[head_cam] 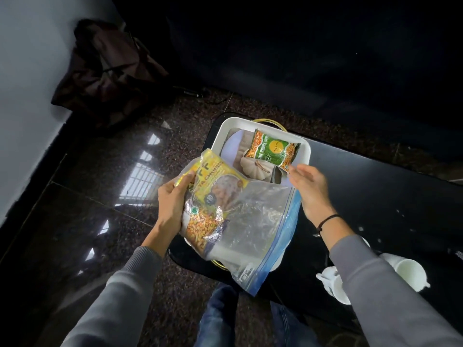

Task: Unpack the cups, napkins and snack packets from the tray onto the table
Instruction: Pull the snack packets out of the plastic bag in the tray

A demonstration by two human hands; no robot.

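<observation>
Left hand (172,199) grips the yellow snack packet (213,194) together with the clear zip bag (258,221), held above the near end of the white tray (307,149). Right hand (310,189), blurred, has its fingertips (299,169) at the lower corner of the green snack packet (273,149); whether they pinch it cannot be told.

Risks: the slack bag may slide from the one-handed grip and spill anything left inside, and a corner hold may let the green packet drop back into the tray.

Containers: whether the yellow packet sits inside the bag or only against it cannot be told. The tray holds the green packet over pale, indistinct items. Two white cups (411,271) already stand on the black table (375,196), well apart from the tray.
</observation>
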